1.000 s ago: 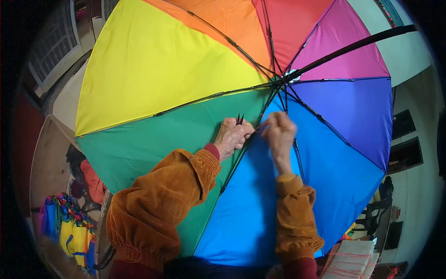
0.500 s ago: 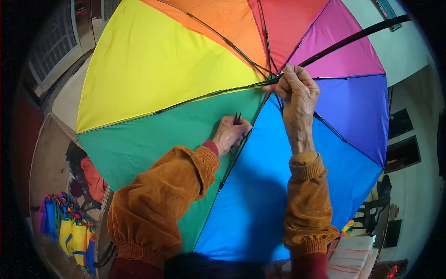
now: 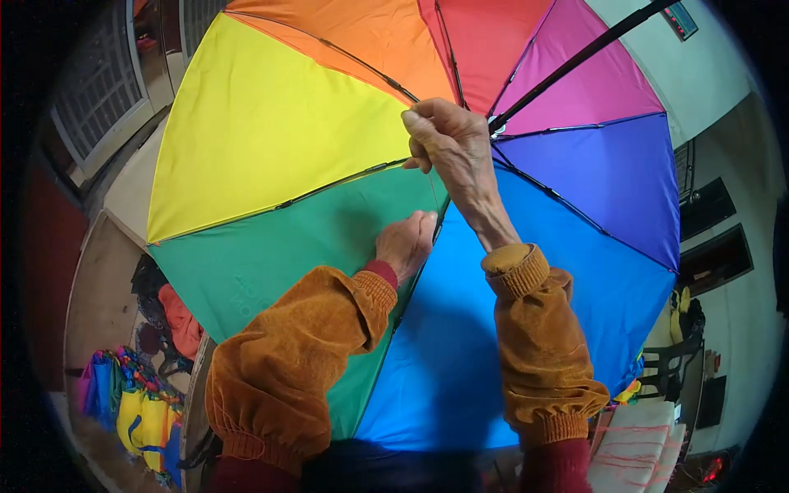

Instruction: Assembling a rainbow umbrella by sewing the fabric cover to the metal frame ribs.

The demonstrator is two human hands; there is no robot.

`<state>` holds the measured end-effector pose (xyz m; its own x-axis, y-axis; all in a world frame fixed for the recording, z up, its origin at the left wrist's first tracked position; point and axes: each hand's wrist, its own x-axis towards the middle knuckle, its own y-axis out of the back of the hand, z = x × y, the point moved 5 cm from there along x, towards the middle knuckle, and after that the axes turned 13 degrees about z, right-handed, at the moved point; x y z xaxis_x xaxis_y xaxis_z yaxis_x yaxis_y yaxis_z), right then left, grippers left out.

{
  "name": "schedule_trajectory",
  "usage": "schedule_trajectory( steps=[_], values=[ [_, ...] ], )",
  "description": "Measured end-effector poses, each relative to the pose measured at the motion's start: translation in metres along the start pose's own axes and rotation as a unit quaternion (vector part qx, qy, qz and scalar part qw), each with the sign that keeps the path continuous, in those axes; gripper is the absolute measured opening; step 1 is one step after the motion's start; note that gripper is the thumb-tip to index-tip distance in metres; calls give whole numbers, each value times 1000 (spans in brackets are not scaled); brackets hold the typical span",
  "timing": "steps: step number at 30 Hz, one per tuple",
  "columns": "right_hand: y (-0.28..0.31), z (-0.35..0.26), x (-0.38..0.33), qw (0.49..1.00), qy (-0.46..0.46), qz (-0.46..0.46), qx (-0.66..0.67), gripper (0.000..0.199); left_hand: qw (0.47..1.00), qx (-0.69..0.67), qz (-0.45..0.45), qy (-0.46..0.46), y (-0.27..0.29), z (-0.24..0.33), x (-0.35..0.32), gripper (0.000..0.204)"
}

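An opened rainbow-coloured umbrella (image 3: 559,329) fills the middle of the view, its inner side with the black ribs toward me. Its black shaft (image 3: 575,64) slants up to the right from the hub (image 3: 496,127). My left hand (image 3: 406,245) is closed, fingertips pinched at the rib between the green and blue panels. Whether the dark pointed tool seen earlier is still in it is hidden. Above it, my right hand (image 3: 456,152) is closed in a pinch left of the hub. A thin thread (image 3: 435,191) runs down from it toward my left hand.
Folded rainbow-coloured cloth items (image 3: 144,415) lie in a heap at lower left, near a salmon-red cloth (image 3: 181,320). White bundles with red threads (image 3: 637,440) sit at lower right. A dark chair (image 3: 670,366) stands beyond the umbrella's right edge, and a barred door (image 3: 99,74) at upper left.
My right hand has moved from the hub to the left, drawing the thread. The tips of the dark tool in my left hand no longer show. The umbrella has shifted slightly in view.
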<state>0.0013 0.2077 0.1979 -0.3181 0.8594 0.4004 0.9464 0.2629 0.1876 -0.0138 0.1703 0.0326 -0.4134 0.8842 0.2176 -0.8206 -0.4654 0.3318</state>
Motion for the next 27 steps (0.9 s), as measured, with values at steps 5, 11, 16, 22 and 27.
schedule_trajectory(
  steps=[5,11,16,22,27],
  values=[
    [-5,-1,-2,999,39,-5,-21,15,996,-14,50,-76,-4,-7,1,27],
    [-4,-1,-5,1000,12,4,10,14,989,-24,75,-125,-6,-5,6,17],
    [-3,-1,-6,1000,4,6,22,14,980,34,55,-190,-3,3,10,14],
    [2,-12,-8,999,16,15,25,13,977,47,21,-207,-10,4,16,12],
    [16,-28,-19,998,31,26,37,18,994,-48,48,-82,2,-5,17,16]
  ],
)
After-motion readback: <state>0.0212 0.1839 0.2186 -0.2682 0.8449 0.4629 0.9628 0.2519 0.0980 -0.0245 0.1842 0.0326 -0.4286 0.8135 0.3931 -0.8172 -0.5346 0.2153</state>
